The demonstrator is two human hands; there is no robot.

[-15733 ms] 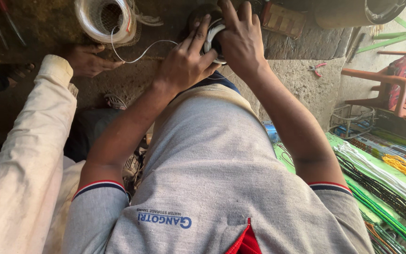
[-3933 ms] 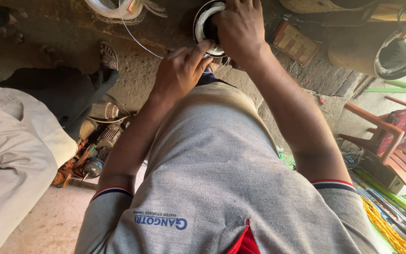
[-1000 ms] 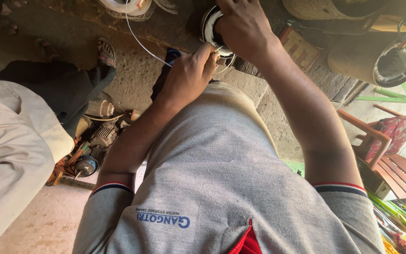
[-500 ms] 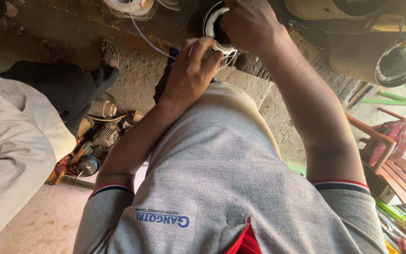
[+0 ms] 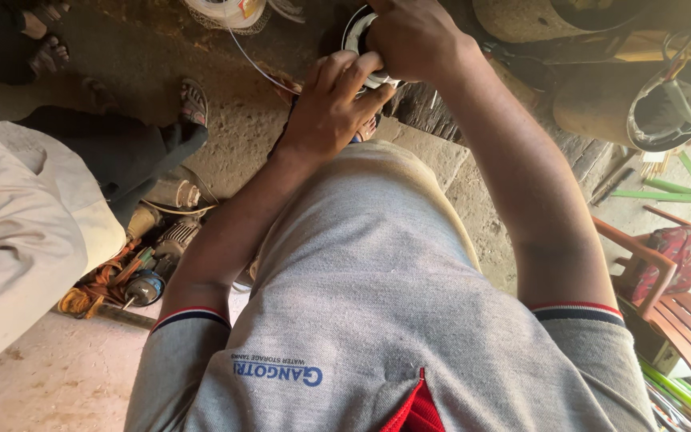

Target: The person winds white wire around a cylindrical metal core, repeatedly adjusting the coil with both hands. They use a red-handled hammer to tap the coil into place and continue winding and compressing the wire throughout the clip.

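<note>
On the far left a pale sleeve (image 5: 17, 240), with small motors (image 5: 157, 256) on the floor beside it. Up top, a wire spool (image 5: 225, 10) feeds a thin wire (image 5: 257, 68) to the left hand (image 5: 329, 108), fingers pinched on the round white-rimmed part (image 5: 359, 36). Right hand (image 5: 413, 36) clamps it from above.

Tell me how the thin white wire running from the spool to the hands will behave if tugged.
The thin white wire looks springy rather than limp: it runs in a smooth line off the spool. It seems light, hanging free unsupported. The left hand and right hand grip the round winding, so a tug would probably unreel more.
</note>
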